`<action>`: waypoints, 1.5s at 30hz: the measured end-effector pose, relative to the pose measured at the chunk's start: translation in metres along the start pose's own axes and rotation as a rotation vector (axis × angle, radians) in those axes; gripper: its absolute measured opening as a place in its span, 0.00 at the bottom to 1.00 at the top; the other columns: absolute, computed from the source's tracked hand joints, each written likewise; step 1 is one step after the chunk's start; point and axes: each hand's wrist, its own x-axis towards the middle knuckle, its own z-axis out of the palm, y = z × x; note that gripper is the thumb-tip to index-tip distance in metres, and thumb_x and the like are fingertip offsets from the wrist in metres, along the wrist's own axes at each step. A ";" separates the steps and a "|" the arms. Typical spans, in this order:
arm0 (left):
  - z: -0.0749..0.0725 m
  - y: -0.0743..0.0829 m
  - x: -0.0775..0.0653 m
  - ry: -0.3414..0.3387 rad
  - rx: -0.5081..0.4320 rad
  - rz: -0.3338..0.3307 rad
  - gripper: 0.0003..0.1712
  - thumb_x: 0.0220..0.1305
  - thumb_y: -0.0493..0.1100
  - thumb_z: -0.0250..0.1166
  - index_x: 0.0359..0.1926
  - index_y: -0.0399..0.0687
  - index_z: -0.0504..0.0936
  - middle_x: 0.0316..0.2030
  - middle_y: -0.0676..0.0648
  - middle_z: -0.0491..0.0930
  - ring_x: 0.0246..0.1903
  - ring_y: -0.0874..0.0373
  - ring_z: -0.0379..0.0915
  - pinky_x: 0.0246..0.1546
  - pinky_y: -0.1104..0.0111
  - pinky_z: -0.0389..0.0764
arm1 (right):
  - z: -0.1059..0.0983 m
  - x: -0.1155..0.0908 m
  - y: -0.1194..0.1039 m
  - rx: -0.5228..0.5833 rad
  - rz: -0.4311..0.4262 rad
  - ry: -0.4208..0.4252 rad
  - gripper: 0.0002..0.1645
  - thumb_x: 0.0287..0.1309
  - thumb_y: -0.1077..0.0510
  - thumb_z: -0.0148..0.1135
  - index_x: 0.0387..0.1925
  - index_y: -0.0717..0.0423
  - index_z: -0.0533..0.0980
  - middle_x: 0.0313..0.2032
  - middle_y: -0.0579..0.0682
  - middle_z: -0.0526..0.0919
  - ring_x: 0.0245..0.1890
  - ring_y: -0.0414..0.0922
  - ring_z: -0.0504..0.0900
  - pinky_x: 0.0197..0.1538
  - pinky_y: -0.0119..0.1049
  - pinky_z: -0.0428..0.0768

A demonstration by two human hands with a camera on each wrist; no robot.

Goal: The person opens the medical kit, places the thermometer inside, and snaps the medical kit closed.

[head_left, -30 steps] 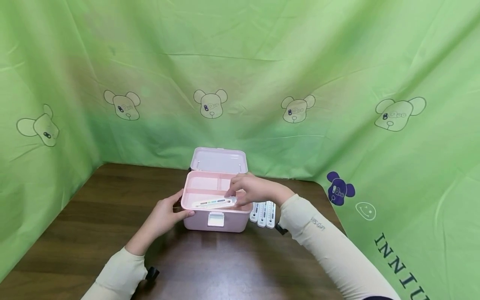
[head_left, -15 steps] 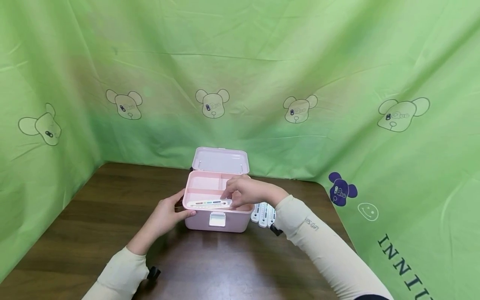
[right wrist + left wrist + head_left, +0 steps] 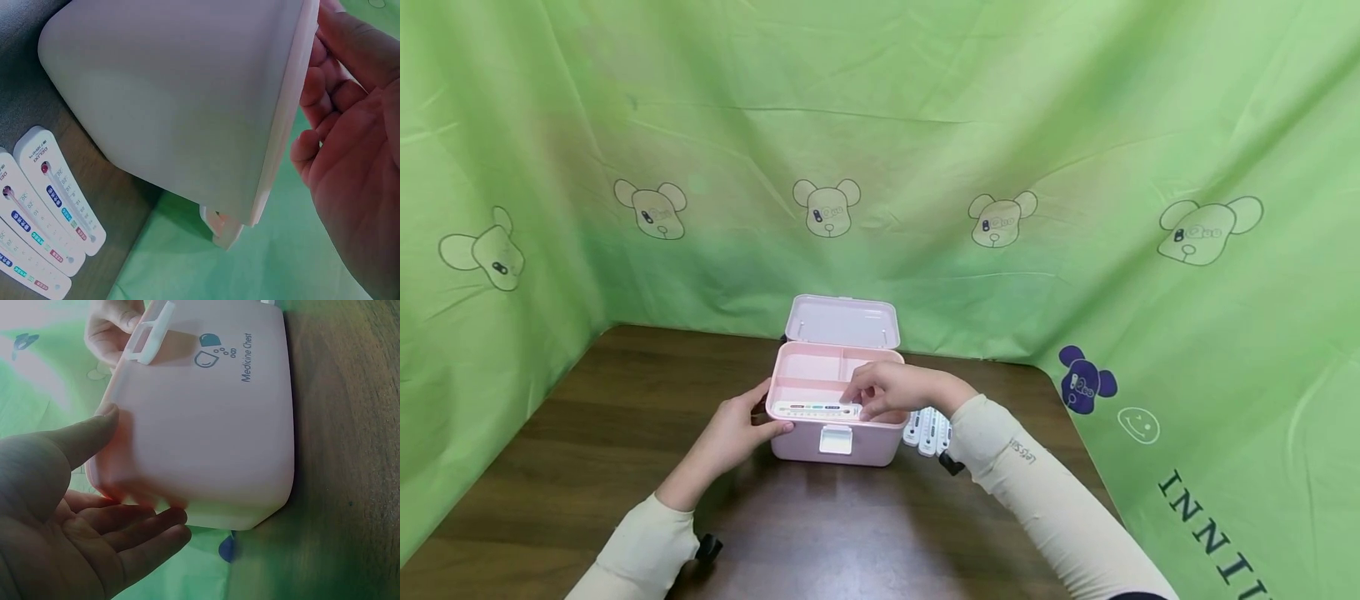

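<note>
White thermometer [image 3: 812, 409] lay face up in the front compartment [image 3: 801, 392] of the opened pink box [image 3: 790, 443], lengthwise along its near wall; curled fingertips of the right grip [image 3: 891, 390] were at its right end, whether pinching or merely touching, could not tell. Left grip [image 3: 733, 425] held the box's near left corner between thumb and fingers. Three similar thermometers [image 3: 59, 190] lay on the tabletop [image 3: 820, 533], just beside the box's right side.

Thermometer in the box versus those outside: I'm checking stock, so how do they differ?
The boxed thermometer lies crosswise; the other thermometers point roughly front to back. The boxed one has the right hand at its end; the others lie untouched. All are white with coloured markings.
</note>
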 end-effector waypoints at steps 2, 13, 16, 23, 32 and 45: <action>0.000 0.002 -0.001 0.002 0.002 0.004 0.46 0.60 0.51 0.77 0.75 0.45 0.68 0.54 0.42 0.85 0.51 0.49 0.84 0.48 0.60 0.87 | 0.002 0.000 -0.001 -0.012 -0.010 0.003 0.18 0.62 0.62 0.70 0.54 0.51 0.84 0.37 0.43 0.80 0.38 0.38 0.76 0.44 0.31 0.78; -0.001 0.003 -0.002 -0.005 -0.002 0.002 0.46 0.61 0.49 0.76 0.75 0.44 0.67 0.57 0.41 0.84 0.53 0.48 0.83 0.50 0.58 0.86 | 0.013 0.006 -0.006 -0.227 -0.033 0.083 0.17 0.54 0.62 0.73 0.47 0.48 0.87 0.32 0.41 0.82 0.36 0.36 0.76 0.48 0.32 0.72; -0.001 0.003 -0.002 -0.004 0.002 -0.005 0.46 0.61 0.50 0.77 0.75 0.44 0.67 0.57 0.41 0.83 0.53 0.48 0.83 0.51 0.57 0.86 | 0.016 0.006 -0.008 -0.272 -0.026 0.095 0.17 0.54 0.61 0.72 0.47 0.46 0.88 0.34 0.39 0.83 0.38 0.34 0.76 0.51 0.36 0.69; -0.001 0.003 -0.001 -0.006 0.004 -0.010 0.46 0.61 0.51 0.76 0.75 0.45 0.67 0.58 0.41 0.83 0.54 0.47 0.83 0.52 0.56 0.86 | 0.014 -0.005 -0.014 -0.285 -0.015 0.104 0.15 0.63 0.59 0.66 0.50 0.47 0.87 0.44 0.41 0.86 0.47 0.40 0.79 0.55 0.40 0.72; -0.002 0.002 -0.004 -0.010 0.005 -0.025 0.48 0.61 0.52 0.76 0.76 0.44 0.66 0.60 0.40 0.81 0.56 0.45 0.82 0.53 0.55 0.85 | 0.025 -0.030 -0.024 -0.242 0.114 0.451 0.14 0.69 0.53 0.64 0.52 0.51 0.85 0.50 0.45 0.86 0.61 0.48 0.77 0.64 0.51 0.70; 0.000 0.003 -0.004 -0.020 0.014 -0.026 0.48 0.62 0.52 0.76 0.77 0.43 0.65 0.64 0.38 0.79 0.56 0.44 0.82 0.55 0.53 0.84 | 0.060 -0.069 -0.027 -0.141 0.047 1.036 0.12 0.61 0.65 0.67 0.45 0.52 0.86 0.45 0.46 0.86 0.51 0.48 0.79 0.60 0.48 0.71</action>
